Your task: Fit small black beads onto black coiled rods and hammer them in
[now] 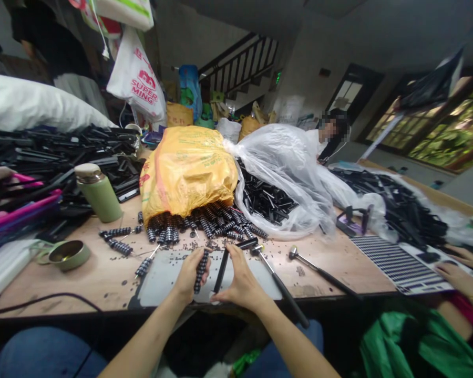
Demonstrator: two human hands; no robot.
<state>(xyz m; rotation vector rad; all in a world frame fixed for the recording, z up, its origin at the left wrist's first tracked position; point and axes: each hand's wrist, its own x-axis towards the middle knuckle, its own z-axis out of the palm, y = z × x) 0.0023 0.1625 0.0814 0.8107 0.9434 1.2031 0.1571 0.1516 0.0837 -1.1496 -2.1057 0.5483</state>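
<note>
My left hand [188,274] is closed around a ribbed rod [201,271], banded black and silver, held upright above a grey plate [161,281]. Thumb and fingers of my right hand [242,282] grip a slim black bar [221,270] by its two ends, just right of the rod. Beyond that hand lies another black piece [246,243]. A hammer [278,278] with a dark handle rests close to my right hand, and a second hammer [323,273] lies farther right. More banded rods [213,220] are heaped behind the plate, with tiny dark bits scattered around them.
A yellow sack [191,168] and a clear plastic bag [284,157] of black parts stand behind. To the left are a green flask [98,194], a cup [69,255] and piled black parts [55,157]. Another person's hands [455,275] are at right, beside striped rows [398,262].
</note>
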